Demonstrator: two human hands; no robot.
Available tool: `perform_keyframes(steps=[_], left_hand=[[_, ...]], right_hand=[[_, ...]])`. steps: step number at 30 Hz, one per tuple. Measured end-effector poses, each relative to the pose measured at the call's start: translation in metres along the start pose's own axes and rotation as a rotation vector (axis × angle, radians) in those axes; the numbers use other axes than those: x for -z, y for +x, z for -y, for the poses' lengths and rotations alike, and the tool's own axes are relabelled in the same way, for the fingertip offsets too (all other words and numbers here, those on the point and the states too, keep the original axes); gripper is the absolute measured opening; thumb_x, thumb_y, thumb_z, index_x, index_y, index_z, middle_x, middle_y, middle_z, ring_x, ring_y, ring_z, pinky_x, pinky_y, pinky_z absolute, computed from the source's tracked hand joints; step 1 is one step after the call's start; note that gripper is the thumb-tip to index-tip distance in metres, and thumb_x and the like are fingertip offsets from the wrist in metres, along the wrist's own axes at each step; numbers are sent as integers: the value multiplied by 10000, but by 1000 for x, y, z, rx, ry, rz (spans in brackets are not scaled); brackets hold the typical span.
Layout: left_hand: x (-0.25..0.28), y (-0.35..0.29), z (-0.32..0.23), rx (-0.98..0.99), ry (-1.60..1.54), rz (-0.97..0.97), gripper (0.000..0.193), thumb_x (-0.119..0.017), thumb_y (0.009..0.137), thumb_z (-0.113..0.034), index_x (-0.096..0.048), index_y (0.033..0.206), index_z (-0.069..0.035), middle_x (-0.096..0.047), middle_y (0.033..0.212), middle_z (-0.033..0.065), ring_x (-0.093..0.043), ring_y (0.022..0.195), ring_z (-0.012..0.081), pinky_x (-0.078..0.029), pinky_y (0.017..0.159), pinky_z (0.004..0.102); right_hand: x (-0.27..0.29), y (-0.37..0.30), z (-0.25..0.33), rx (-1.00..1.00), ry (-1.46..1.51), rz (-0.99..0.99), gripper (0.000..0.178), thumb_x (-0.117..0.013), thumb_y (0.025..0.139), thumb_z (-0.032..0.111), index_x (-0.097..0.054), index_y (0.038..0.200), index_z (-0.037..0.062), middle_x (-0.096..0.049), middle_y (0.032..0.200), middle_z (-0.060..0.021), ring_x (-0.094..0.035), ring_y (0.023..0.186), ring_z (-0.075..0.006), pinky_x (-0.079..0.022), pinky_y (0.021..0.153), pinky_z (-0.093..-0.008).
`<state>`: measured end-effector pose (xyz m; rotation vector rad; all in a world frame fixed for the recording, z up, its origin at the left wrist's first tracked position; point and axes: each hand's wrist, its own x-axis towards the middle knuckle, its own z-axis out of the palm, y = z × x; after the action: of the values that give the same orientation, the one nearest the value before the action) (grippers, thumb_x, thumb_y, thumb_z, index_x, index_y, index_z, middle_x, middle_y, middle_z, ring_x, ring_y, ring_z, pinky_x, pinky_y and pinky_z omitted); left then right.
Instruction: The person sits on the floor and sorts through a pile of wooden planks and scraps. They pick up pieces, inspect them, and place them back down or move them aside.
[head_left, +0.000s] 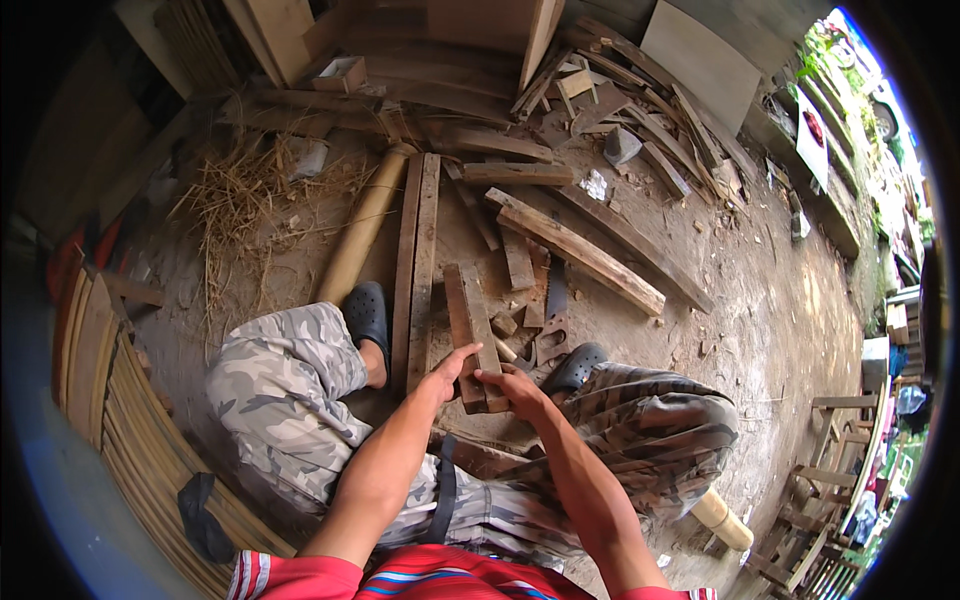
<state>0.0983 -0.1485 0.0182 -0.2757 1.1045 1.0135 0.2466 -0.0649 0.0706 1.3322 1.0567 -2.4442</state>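
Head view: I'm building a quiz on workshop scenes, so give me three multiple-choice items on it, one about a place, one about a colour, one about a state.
1. Where does the bamboo pole lie?
A. on the ground past the person's left foot
B. across the person's lap
C. leaning on the chairs

2. What colour are the clogs on the person's feet?
A. white
B. dark grey
C. yellow

3. How are the two short wooden pieces handled?
A. lying untouched on the ground
B. held together by both hands
C. carried in one hand only

Answers:
1. A, the bamboo pole stretches over the dirt beyond the left clog, beside two long planks.
2. B, both clogs, the right one too, look dark grey.
3. B, the left hand and right hand both grip the near end of the wooden pieces.
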Motion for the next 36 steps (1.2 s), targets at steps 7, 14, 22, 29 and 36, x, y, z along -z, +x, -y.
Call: perform_keyframes(steps=[7, 14, 22, 29, 36], left_hand=[[1, -8, -7, 47, 15, 51, 593, -662, 850, -518, -599, 1245, -80, -641, 1202, 125, -627, 1080, 282, -508, 956, 491], [24, 16, -4, 38, -80, 145, 617, -627, 869, -570, -597, 1253, -88, -643, 1206, 122, -618, 1095, 284, -487, 964, 492], [37, 41, -18, -153, -322, 88, 646, -618, 852, -618, -613, 1246, -106, -655, 1201, 126, -616, 1100, 298, -467, 973, 496], [32, 52, -15, -99, -180, -6, 691, -707, 770, -614, -622, 1227, -103, -664, 1181, 119, -626, 1085, 281, -482, 956, 494], [26, 50, -17, -159, -202, 6, 661, -722, 757, -592, -635, 1182, -93, -677, 1113, 114, -649, 1012, 269, -503, 913, 476]], right_hand=[[-8, -8, 10, 38, -54, -57, 496, -771, 821, 204, -565, 1206, -32, -670, 1048, -142, -694, 845, -224, -594, 699, -356], [-9, -11, 15, 47, -123, -31, 530, -777, 796, 179, -564, 1221, -54, -672, 1053, -154, -691, 865, -239, -592, 741, -369], [-4, -20, 2, -3, -293, -42, 649, -794, 782, 270, -551, 1300, -34, -676, 1100, -145, -659, 979, -228, -539, 833, -347], [14, -18, -15, 10, -400, -26, 863, -821, 763, 319, -392, 1423, -35, -644, 1181, -168, -637, 1042, -233, -503, 904, -342], [3, -32, -2, 85, -429, -51, 897, -828, 767, 243, -318, 1452, -33, -612, 1221, -174, -602, 1101, -243, -470, 955, -339]])
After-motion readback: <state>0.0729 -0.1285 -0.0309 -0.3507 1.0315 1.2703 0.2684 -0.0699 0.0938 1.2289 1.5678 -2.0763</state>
